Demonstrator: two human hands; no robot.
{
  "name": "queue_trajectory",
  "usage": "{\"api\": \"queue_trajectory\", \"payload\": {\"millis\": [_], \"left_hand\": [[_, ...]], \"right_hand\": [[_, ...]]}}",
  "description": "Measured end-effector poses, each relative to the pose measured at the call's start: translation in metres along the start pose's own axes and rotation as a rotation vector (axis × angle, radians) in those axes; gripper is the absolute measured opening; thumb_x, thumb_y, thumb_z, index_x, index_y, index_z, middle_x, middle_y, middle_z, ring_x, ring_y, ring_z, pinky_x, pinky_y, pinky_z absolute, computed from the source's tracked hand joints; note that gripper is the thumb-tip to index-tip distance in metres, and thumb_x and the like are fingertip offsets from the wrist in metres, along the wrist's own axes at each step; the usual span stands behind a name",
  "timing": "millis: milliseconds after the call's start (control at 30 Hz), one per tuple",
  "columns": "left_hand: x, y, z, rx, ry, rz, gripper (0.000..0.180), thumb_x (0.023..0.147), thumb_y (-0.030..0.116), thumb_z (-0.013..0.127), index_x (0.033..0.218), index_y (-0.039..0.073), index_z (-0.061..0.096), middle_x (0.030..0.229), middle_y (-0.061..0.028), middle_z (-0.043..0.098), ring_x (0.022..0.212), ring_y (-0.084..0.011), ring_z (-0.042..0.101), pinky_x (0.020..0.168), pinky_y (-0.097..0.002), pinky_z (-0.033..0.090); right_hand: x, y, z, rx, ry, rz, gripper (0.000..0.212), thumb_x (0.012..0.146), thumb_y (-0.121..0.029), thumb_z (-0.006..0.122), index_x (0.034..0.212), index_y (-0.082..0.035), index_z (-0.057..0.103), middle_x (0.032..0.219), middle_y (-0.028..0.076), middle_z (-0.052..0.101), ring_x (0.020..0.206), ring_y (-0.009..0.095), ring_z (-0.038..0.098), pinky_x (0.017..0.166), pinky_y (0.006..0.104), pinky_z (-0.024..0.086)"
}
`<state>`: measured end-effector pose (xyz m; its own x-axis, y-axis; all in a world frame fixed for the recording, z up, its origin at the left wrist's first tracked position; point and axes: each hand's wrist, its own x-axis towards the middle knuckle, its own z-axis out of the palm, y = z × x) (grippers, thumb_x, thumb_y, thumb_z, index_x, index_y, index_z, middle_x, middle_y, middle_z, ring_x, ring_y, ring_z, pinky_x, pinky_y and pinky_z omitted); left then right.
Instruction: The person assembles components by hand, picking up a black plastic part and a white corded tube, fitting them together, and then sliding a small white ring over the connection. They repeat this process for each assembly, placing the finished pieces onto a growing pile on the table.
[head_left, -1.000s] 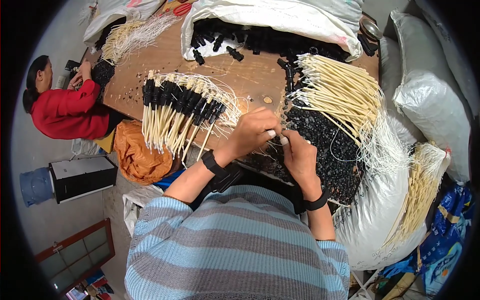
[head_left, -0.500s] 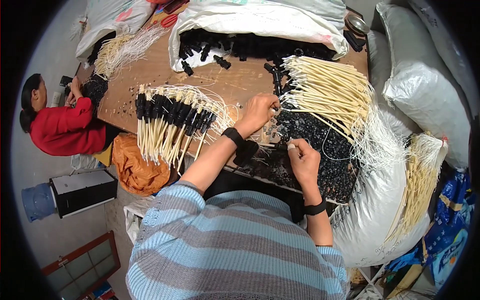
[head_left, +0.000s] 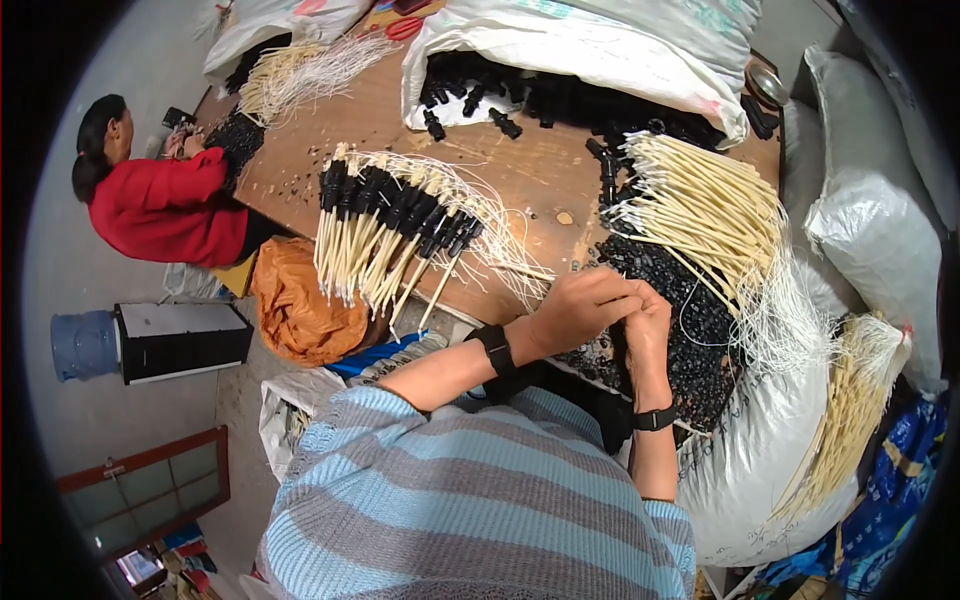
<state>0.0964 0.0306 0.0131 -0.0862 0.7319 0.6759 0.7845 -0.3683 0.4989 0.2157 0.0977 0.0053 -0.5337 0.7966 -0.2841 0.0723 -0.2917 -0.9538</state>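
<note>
My left hand (head_left: 580, 312) and my right hand (head_left: 650, 318) meet over the table's near edge, fingers pinched together. Whatever lies between the fingertips is too small or too hidden to make out. Below and to the right of them spreads a pile of small black pieces (head_left: 690, 350). A bundle of cream rods with white threads (head_left: 705, 195) lies beyond this pile. To the left, a row of cream rods fitted with black sleeves (head_left: 385, 225) rests on the table. One cream rod (head_left: 522, 268) points from that row's threads toward my left hand.
At the back, a white sack (head_left: 580, 55) spills black fittings (head_left: 505, 124) onto the brown table (head_left: 300, 170). A person in red (head_left: 165, 205) works at the far left. Full sacks (head_left: 870, 190) crowd the right side. An orange bag (head_left: 305, 305) sits below the left edge.
My left hand has come down and right from the table to meet my right hand, which has risen slightly. The whole view has shifted, so the table sits further right.
</note>
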Motion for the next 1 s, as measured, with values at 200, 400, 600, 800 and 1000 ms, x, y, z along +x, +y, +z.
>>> {"api": "queue_trajectory", "payload": {"millis": [200, 400, 600, 800, 1000], "left_hand": [[-0.007, -0.011, -0.010, -0.112, 0.085, -0.114, 0.027, 0.071, -0.004, 0.064, 0.094, 0.009, 0.068, 0.085, -0.0038, 0.064, 0.075, -0.0211, 0.060, 0.063, -0.0292, 0.050], [0.001, -0.008, -0.029, -0.672, 0.002, -0.862, 0.021, 0.075, -0.007, 0.063, 0.094, 0.001, 0.069, 0.081, 0.0024, 0.064, 0.068, -0.0015, 0.053, 0.058, -0.0182, 0.044], [0.000, -0.014, -0.034, -0.735, -0.075, -0.956, 0.015, 0.078, -0.005, 0.064, 0.092, -0.002, 0.068, 0.074, 0.0050, 0.062, 0.063, 0.0017, 0.048, 0.056, -0.0146, 0.039], [0.003, -0.015, -0.032, -0.510, -0.099, -0.806, 0.014, 0.076, -0.004, 0.064, 0.088, -0.002, 0.069, 0.070, 0.0051, 0.061, 0.063, 0.0004, 0.050, 0.056, -0.0165, 0.040], [0.004, -0.018, -0.037, -0.536, -0.115, -0.804, 0.011, 0.073, -0.006, 0.064, 0.082, -0.001, 0.068, 0.073, 0.0020, 0.062, 0.064, -0.0021, 0.051, 0.059, -0.0178, 0.043]], "right_hand": [[-0.006, 0.000, 0.011, -0.337, 0.091, -0.200, 0.011, 0.087, -0.005, 0.058, 0.091, -0.002, 0.067, 0.067, -0.001, 0.062, 0.056, 0.006, 0.048, 0.051, 0.0235, 0.039], [-0.010, 0.006, 0.021, -1.054, 0.324, -0.818, 0.010, 0.083, -0.012, 0.066, 0.092, -0.013, 0.066, 0.071, 0.008, 0.063, 0.053, 0.027, 0.061, 0.048, 0.0352, 0.047], [-0.016, -0.001, 0.018, -1.072, 0.250, -0.838, 0.012, 0.082, -0.010, 0.067, 0.095, -0.010, 0.067, 0.076, 0.008, 0.066, 0.055, 0.025, 0.062, 0.049, 0.0342, 0.047], [-0.018, -0.005, 0.016, -1.056, 0.228, -0.820, 0.013, 0.083, -0.008, 0.067, 0.096, -0.009, 0.068, 0.076, 0.009, 0.065, 0.053, 0.025, 0.061, 0.049, 0.0343, 0.047], [-0.015, -0.001, 0.017, -0.917, 0.221, -0.849, 0.015, 0.081, -0.009, 0.069, 0.096, -0.009, 0.068, 0.071, 0.009, 0.063, 0.051, 0.021, 0.057, 0.048, 0.0323, 0.044]]}}
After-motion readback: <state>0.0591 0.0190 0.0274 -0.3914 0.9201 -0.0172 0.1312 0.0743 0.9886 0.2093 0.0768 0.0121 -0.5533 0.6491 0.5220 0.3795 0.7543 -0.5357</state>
